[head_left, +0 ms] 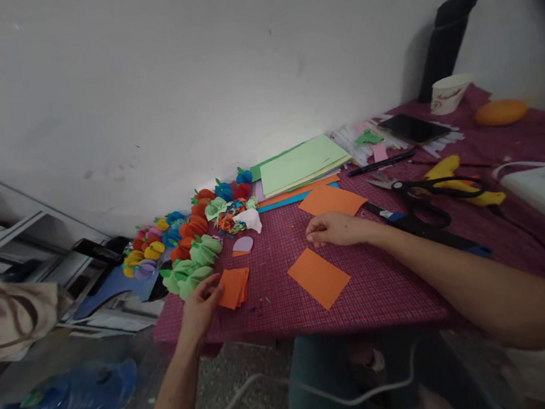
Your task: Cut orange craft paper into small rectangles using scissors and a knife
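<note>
At the left front of the table, my left hand has its thumb and forefinger apart at the left edge of a small stack of orange paper pieces. My right hand is over the cloth with its fingers curled together, and no object shows in them. Just in front of it lies an orange paper rectangle. Behind it is a larger orange paper sheet. A rounded lilac paper piece rests on a bit of orange paper between the stack and the crumpled scraps.
Several folded paper ornaments line the left edge. Coloured sheets lie at the back. On the right are scissors, a utility knife, a pen, a phone and a paper cup.
</note>
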The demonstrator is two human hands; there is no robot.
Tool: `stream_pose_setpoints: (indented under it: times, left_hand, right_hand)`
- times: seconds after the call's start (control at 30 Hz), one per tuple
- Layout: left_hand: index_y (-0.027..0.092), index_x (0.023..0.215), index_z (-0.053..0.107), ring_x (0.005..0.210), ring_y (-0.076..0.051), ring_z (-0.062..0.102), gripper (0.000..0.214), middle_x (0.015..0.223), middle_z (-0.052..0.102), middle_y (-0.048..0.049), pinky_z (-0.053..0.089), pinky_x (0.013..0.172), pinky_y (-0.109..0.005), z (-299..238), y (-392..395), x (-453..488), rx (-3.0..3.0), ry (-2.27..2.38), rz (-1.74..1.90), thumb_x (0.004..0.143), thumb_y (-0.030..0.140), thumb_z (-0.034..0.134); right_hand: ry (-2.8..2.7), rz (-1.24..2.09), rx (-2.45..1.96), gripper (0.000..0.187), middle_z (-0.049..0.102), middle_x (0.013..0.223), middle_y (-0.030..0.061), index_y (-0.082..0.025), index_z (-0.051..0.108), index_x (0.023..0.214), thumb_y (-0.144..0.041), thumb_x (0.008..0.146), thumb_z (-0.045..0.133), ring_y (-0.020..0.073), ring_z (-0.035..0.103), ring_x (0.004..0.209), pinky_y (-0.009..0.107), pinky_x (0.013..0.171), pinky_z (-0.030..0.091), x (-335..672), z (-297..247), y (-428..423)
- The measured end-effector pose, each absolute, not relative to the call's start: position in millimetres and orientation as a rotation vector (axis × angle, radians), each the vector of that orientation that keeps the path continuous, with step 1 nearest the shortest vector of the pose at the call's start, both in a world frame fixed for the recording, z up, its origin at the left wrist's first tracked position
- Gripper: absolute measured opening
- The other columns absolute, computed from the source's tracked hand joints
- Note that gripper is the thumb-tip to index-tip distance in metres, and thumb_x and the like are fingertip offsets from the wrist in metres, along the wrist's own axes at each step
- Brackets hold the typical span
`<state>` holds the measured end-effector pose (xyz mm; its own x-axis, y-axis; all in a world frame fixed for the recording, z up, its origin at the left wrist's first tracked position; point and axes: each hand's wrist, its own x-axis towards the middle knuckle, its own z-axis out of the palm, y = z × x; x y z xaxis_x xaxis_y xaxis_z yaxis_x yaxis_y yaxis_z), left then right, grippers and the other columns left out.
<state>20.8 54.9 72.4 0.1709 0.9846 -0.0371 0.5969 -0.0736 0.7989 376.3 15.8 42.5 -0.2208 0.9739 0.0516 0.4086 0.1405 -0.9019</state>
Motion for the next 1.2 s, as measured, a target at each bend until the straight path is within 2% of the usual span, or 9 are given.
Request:
stream_pose_setpoints:
  times: [0.17, 0.27, 0.4, 0.67, 0.83, 0.93, 1.0, 1.1, 1.2]
  left_hand:
    - [0.012, 0.117, 0.047, 0.067, -0.018, 0.058, 0.057, 0.073, 0.061, -0.0036, 0.045, 0.063, -0.031, 59.6, 56.3, 19.0, 2.145, 1.75, 0.564, 0.073, 0.047, 0.048]
    - [0.013, 0.119, 0.047, 0.087, -0.023, 0.057, 0.054, 0.095, 0.061, -0.01, 0.043, 0.076, -0.037, 57.4, 49.1, 25.8, 2.444, 1.832, 0.474, 0.077, 0.047, 0.042]
    - [0.012, 0.122, 0.043, 0.11, -0.027, 0.045, 0.058, 0.12, 0.049, -0.0149, 0.037, 0.09, -0.04, 46.1, 37.3, 39.0, 2.713, 1.825, 0.436, 0.079, 0.05, 0.039]
    - [0.017, 0.125, 0.042, 0.103, -0.029, 0.05, 0.051, 0.125, 0.045, -0.0158, 0.04, 0.081, -0.043, 40.6, 23.9, 56.1, 2.826, 1.935, 0.13, 0.083, 0.044, 0.031]
    - [0.017, 0.125, 0.041, 0.113, -0.034, 0.039, 0.054, 0.134, 0.034, -0.0154, 0.033, 0.087, -0.048, 58.0, 9.8, 87.6, 2.979, 1.907, 0.378, 0.081, 0.048, 0.036]
    - [0.018, 0.123, 0.042, 0.107, -0.028, 0.045, 0.051, 0.128, 0.041, -0.0126, 0.036, 0.086, -0.041, 58.9, 5.4, 121.7, 3.063, 1.498, 0.361, 0.081, 0.047, 0.037]
    - [0.018, 0.113, 0.05, 0.097, -0.025, 0.051, 0.044, 0.112, 0.053, -0.0107, 0.039, 0.081, -0.037, 55.9, 4.3, 144.5, 3.073, 1.241, 0.192, 0.081, 0.046, 0.038]
    - [0.018, 0.09, 0.058, 0.084, -0.024, 0.053, 0.034, 0.089, 0.058, -0.0091, 0.04, 0.073, -0.035, 49.8, 6.1, 167.4, 3.082, 1.09, 0.021, 0.082, 0.042, 0.035]
    - [0.018, 0.082, 0.057, 0.079, -0.024, 0.053, 0.031, 0.083, 0.058, -0.009, 0.041, 0.071, -0.036, 41.5, 12.3, 171.6, 3.072, 1.057, 0.039, 0.081, 0.039, 0.035]
  right_hand:
    - [-1.77, 1.033, -1.388, 0.02, 0.063, 0.066, 0.0036, -0.015, 0.06, 0.074, -0.033, 0.071, 0.053, 0.0144, 0.058, 0.061, 0.024, 0.057, 0.042, 377.1, 43.0, 14.7]
    - [-1.797, 0.989, -1.402, 0.018, 0.063, 0.066, 0.0037, -0.015, 0.061, 0.073, -0.031, 0.072, 0.052, 0.0139, 0.057, 0.061, 0.024, 0.056, 0.041, 377.3, 44.8, 13.6]
    - [-1.827, 0.92, -1.421, 0.017, 0.064, 0.067, 0.0033, -0.015, 0.062, 0.074, -0.029, 0.073, 0.052, 0.0132, 0.058, 0.061, 0.023, 0.056, 0.04, 377.1, 46.1, 12.1]
    - [-1.925, 0.627, -1.557, 0.02, 0.065, 0.08, 0.0034, -0.016, 0.064, 0.084, -0.031, 0.072, 0.057, 0.0141, 0.057, 0.072, 0.023, 0.061, 0.039, 372.2, 50.4, 9.7]
    - [-2.237, 0.504, -1.418, 0.039, 0.06, 0.102, 0.0089, -0.015, 0.059, 0.103, -0.036, 0.071, 0.06, 0.0199, 0.053, 0.092, 0.03, 0.079, 0.038, 366.0, 57.5, 1.8]
    - [-2.435, 0.491, -1.392, 0.048, 0.056, 0.107, 0.0105, -0.015, 0.055, 0.11, -0.035, 0.067, 0.063, 0.0239, 0.049, 0.1, 0.037, 0.088, 0.032, 361.9, 61.3, -3.6]
    - [-2.481, 0.468, -1.401, 0.052, 0.055, 0.109, 0.0112, -0.014, 0.054, 0.111, -0.035, 0.065, 0.064, 0.0252, 0.047, 0.102, 0.039, 0.09, 0.031, 360.7, 62.1, -5.4]
    - [-2.488, 0.474, -1.386, 0.051, 0.053, 0.108, 0.0112, -0.014, 0.053, 0.111, -0.033, 0.066, 0.064, 0.0234, 0.049, 0.099, 0.034, 0.086, 0.035, 362.1, 61.1, -4.4]
    - [-2.488, 0.504, -1.416, 0.049, 0.053, 0.107, 0.0107, -0.015, 0.052, 0.112, -0.035, 0.069, 0.061, 0.0216, 0.051, 0.096, 0.031, 0.081, 0.039, 364.9, 59.9, -1.1]
